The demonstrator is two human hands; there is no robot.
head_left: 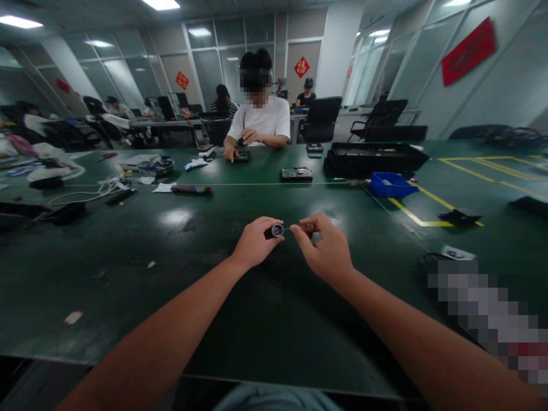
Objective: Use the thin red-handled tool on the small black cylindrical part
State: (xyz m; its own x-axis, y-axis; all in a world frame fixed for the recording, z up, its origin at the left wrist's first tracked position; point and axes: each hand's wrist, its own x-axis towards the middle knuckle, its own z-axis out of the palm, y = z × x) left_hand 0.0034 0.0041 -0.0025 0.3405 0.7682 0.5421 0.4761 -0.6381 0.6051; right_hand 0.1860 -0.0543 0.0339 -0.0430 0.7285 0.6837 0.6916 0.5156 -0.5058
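Over the green table, my left hand (256, 241) is closed around a small dark cylindrical part (277, 230). Its round end, with a silvery ring, faces me; the rest is hidden in my fingers. My right hand (326, 249) grips a screwdriver (307, 228) by its reddish-brown handle. The thin shaft points left at the cylinder's round end. Whether the tip touches it is too small to tell.
Across the green table (205, 308), a co-worker (261, 120) handles a small dark device. A hard drive (296, 173), a black tray (377, 160) and a blue bin (393, 185) stand beyond my hands. A striped tool (192, 189) and white cable (92, 191) lie left.
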